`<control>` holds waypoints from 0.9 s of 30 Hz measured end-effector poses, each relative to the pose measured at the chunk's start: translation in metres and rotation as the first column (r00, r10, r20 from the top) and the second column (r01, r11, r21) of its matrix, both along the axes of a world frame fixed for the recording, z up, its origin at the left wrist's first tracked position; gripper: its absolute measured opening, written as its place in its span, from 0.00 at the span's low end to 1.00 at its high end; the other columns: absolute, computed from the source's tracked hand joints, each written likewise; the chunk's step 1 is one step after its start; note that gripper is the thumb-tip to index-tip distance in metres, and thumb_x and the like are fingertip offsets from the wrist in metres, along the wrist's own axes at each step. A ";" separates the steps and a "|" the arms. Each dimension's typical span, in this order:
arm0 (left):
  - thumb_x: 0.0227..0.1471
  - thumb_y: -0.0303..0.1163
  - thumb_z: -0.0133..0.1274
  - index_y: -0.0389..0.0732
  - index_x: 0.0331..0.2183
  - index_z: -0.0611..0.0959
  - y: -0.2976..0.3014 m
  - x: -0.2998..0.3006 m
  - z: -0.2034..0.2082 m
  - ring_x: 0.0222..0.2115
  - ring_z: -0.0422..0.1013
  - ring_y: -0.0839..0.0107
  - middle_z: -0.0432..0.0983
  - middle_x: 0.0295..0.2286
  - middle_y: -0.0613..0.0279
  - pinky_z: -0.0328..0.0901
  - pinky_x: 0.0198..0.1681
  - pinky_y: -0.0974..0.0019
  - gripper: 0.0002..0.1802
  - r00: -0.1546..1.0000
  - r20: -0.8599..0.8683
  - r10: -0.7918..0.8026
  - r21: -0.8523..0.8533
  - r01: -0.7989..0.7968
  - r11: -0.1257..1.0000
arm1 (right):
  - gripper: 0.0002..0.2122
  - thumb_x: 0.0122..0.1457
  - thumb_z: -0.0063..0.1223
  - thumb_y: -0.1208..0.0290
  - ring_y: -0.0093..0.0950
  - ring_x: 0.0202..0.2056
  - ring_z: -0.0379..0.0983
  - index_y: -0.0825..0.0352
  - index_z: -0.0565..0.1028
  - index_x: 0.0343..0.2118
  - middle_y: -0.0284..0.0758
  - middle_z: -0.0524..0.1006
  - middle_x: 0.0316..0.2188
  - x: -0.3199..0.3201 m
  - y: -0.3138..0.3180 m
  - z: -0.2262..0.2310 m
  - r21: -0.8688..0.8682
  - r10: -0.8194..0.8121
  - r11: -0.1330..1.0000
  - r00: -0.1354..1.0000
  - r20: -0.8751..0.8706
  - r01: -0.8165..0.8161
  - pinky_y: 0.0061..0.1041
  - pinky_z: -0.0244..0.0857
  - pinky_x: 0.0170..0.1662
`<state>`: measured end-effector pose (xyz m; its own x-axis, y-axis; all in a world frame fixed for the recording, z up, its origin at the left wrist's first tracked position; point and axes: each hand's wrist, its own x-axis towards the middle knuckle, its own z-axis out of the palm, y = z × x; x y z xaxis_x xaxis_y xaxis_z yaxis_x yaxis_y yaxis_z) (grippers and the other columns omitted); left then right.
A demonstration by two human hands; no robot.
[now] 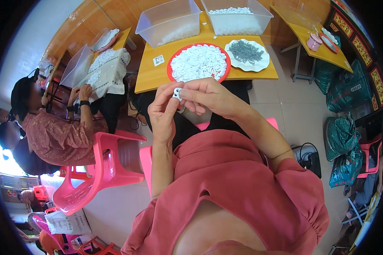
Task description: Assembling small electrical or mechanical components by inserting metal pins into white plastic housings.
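Observation:
In front of my chest, my left hand (164,105) and my right hand (207,95) are close together, fingers closed on a small white plastic piece (177,93) with dark holes. The left thumb and fingertips pinch it from one side, and the right thumb and fingers meet it from the other. Just beyond my hands lies a round red tray (171,73) heaped with similar white pieces (202,61). To its right, a white scalloped plate (263,64) carries a pile of small grey parts (245,52), too small to name. Both rest on a yellow table (145,80).
Two clear plastic bins (168,24) holding white pieces stand at the table's back. On the left a co-worker (61,134) sits on a pink chair (108,157) at another table. A side table (300,32) with a pink container (314,42) and green bags (342,134) line the right.

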<state>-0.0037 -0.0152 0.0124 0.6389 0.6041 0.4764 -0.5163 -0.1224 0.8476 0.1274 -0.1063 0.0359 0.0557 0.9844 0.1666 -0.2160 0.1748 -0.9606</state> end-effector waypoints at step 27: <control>0.58 0.35 0.41 0.29 0.46 0.69 -0.045 0.005 -0.001 0.40 0.67 0.73 0.70 0.40 0.57 0.62 0.46 0.71 0.20 0.988 0.141 0.066 -0.319 -0.018 0.948 | 0.10 0.47 0.50 0.70 0.36 0.15 0.69 0.70 0.66 0.30 0.38 0.69 0.12 -0.023 0.000 -0.008 0.673 -0.712 0.685 0.453 0.538 0.278 0.30 0.61 0.18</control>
<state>0.0016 -0.0600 0.0119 0.5464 0.7637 0.3439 -0.6390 0.1147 0.7606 0.1047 -0.1067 0.0277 0.1574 0.6091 0.7773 0.7648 0.4228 -0.4861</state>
